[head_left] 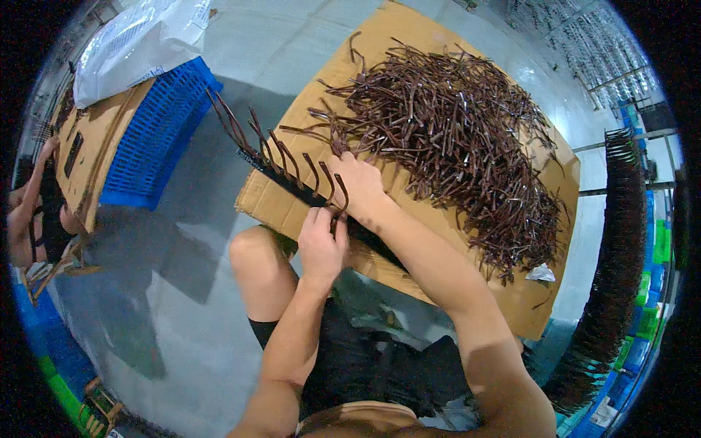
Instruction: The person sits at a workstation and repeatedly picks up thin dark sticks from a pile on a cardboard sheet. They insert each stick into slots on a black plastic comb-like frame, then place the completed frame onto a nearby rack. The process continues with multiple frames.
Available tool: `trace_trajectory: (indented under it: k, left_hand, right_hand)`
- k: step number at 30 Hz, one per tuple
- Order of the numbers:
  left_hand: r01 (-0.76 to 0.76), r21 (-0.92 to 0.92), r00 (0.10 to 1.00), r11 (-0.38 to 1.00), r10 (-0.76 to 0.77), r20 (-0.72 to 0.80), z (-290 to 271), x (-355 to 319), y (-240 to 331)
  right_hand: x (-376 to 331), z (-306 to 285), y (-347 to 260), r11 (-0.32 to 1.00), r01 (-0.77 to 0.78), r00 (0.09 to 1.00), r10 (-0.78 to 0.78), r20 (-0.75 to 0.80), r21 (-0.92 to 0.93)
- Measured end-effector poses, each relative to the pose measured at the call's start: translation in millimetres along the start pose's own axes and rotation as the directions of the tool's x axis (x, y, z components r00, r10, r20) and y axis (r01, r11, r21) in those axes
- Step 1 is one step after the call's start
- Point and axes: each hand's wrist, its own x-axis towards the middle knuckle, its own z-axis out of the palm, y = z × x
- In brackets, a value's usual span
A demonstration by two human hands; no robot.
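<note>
Left hand (323, 242) is pinching a brown strip (341, 191) in its fingers at the black bar (281, 179); right hand (358, 181), grip unclear, is touching the pile (445, 124) toward two o'clock on cardboard (409, 28).

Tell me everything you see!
Flat cardboard sheet: one, tan, middle
Heaped thin strips: uncountable, glossy brown, on sheet
Long straight bar: one, black, along sheet's near side
Curved strips: several, brown, rising from the bar
Crumpled scrap: one, white, sheet's lower right
Slatted plastic basket: one, blue, upper left
Slotted cardboard panel: one, tan, beside basket
Shiny plastic sack: one, white, atop basket
Long bristly band: one, dark brown, right
Plastic crates: several, blue and green, right edge
Other person: one, dark clothing, far left
Shorts: one pair, black, bottom middle
Left hand: one, bare, at the bar
Right hand: one, bare, near the heap
</note>
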Motion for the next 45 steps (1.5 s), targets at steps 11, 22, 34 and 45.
trace_trajectory:
  k: [11,22,34,45]
  left_hand:
    - [0.076,-0.051,0.994,0.996,-0.080,-0.080,0,-2,3]
    - [0.171,-0.077,0.984,0.982,-0.174,-0.031,-7,-2,-1]
    - [0.099,0.012,0.995,0.995,-0.098,-0.031,-7,-2,5]
    - [0.112,-0.048,0.988,0.993,-0.116,-0.102,-3,-5,-7]
  right_hand:
    - [-71,-8,77,0.996,0.035,0.999,-0.035,0.001,0.077]
    - [-71,-39,85,0.996,0.075,0.907,-0.086,0.411,0.042]
    - [50,-10,1,0.397,-0.320,0.946,0.084,0.313,0.860]
    - [-69,-14,41,0.967,-0.210,0.973,0.192,0.130,0.143]
